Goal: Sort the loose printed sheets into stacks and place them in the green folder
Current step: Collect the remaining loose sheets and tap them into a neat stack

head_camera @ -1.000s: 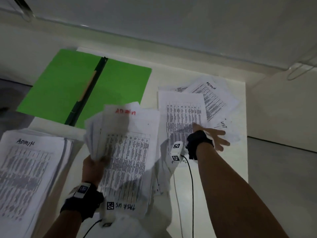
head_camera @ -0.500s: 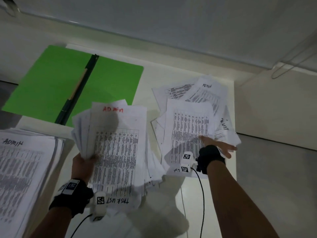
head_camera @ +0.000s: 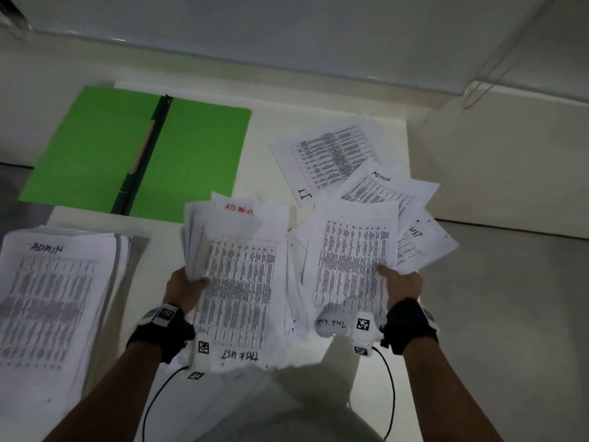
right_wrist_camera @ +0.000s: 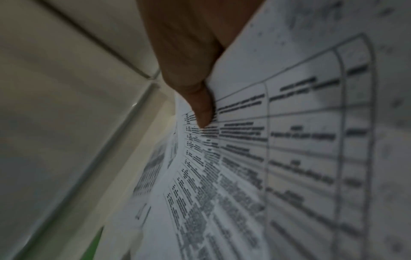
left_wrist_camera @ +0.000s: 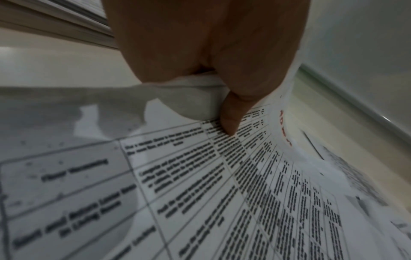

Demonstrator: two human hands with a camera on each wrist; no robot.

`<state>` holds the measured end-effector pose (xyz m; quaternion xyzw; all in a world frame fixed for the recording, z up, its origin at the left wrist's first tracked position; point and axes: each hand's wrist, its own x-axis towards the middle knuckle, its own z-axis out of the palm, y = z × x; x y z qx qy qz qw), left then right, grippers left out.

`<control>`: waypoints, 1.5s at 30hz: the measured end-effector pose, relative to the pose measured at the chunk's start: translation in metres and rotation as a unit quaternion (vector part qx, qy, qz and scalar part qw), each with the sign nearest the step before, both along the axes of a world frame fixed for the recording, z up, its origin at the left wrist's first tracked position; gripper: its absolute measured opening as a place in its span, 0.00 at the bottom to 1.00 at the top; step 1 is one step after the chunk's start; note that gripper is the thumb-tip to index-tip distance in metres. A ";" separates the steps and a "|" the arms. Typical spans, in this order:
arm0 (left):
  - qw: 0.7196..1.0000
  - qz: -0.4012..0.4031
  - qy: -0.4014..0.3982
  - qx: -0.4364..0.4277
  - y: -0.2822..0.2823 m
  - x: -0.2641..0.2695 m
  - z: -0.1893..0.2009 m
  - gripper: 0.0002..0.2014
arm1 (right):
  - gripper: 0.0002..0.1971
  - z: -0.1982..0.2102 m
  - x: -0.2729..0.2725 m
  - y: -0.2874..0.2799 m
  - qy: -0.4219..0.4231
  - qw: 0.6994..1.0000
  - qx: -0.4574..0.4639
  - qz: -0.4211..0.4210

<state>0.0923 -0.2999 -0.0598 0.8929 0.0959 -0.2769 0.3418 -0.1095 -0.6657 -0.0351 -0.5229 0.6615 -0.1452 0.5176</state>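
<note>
The green folder [head_camera: 197, 154] lies open at the back left of the white table [head_camera: 274, 129]. My left hand [head_camera: 191, 282] grips a fanned bundle of printed sheets [head_camera: 242, 282] by its left edge, the thumb [left_wrist_camera: 231, 116] on the top page. My right hand [head_camera: 398, 282] pinches one printed sheet [head_camera: 353, 260] at its right edge, thumb [right_wrist_camera: 200, 109] on top; the fingers beneath are hidden. Loose sheets marked IT [head_camera: 328, 157], ADMIN [head_camera: 382, 186] and UST [head_camera: 420, 240] lie behind it. A thick stack marked ADMIN [head_camera: 54, 301] sits at the left.
The table's right edge [head_camera: 411, 173] runs just past the loose sheets, with grey floor [head_camera: 510, 314] beyond. A wall [head_camera: 287, 43] closes the back. A dark spine with a tan strip [head_camera: 143, 154] runs down the folder's middle. Cables hang from both wrist cameras.
My right hand, which lay flat with spread fingers on the sheet, now pinches it and has drawn it toward me off the loose pile. The left hand still holds the bundle.
</note>
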 end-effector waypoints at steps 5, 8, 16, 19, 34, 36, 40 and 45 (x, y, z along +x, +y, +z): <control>0.999 -0.045 -0.003 0.029 -0.004 -0.008 0.011 0.18 | 0.17 0.074 -0.014 0.008 -0.126 0.971 -0.077 0.188; 0.998 -0.048 0.005 0.037 -0.004 -0.010 0.018 0.17 | 0.14 0.122 -0.017 0.001 -0.160 0.953 -0.123 0.227; 0.998 -0.042 0.049 0.002 -0.009 -0.014 0.025 0.19 | 0.14 0.144 0.012 -0.017 -0.176 0.928 -0.129 0.301; 0.995 -0.001 0.091 -0.038 -0.012 -0.022 0.025 0.20 | 0.19 0.084 0.023 0.013 -0.120 0.932 -0.047 0.339; 0.974 0.099 0.101 -0.179 -0.016 -0.027 0.004 0.09 | 0.41 -0.018 0.110 0.089 -0.017 0.903 -0.027 0.428; 0.971 0.117 0.107 -0.178 -0.013 -0.025 -0.001 0.10 | 0.34 -0.014 0.143 0.058 0.021 0.872 -0.154 0.464; 0.963 0.152 0.109 -0.195 -0.004 -0.029 -0.009 0.13 | 0.34 -0.021 0.193 0.017 0.204 0.701 -0.234 0.642; 0.953 0.177 0.098 -0.225 0.009 -0.030 -0.008 0.11 | 0.21 -0.028 0.199 0.015 0.231 0.668 -0.297 0.642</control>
